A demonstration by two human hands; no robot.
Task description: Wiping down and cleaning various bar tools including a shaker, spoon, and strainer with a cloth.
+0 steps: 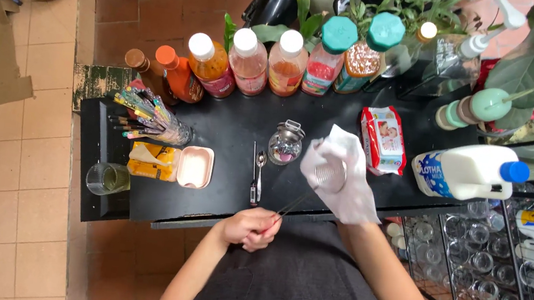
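fingers (pixel 258 225) pinching long spoon (pixel 294 204) — cloth-wrapped glass (pixel 330 174) raised

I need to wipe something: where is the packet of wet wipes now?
In the head view, the wet wipes packet lies on the black table, right of centre, between the white cloth and the milk jug.

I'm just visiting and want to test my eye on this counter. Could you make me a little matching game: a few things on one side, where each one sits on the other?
Things:
1. white milk jug
2. cup of colourful straws
3. empty drinking glass
4. white cloth

Places:
A. at the counter's left front corner
B. wrapped around the person's right hand
C. lying on its side at the right end of the counter
D. at the left, just in front of the sauce bottles

Pairs: 1-C, 2-D, 3-A, 4-B
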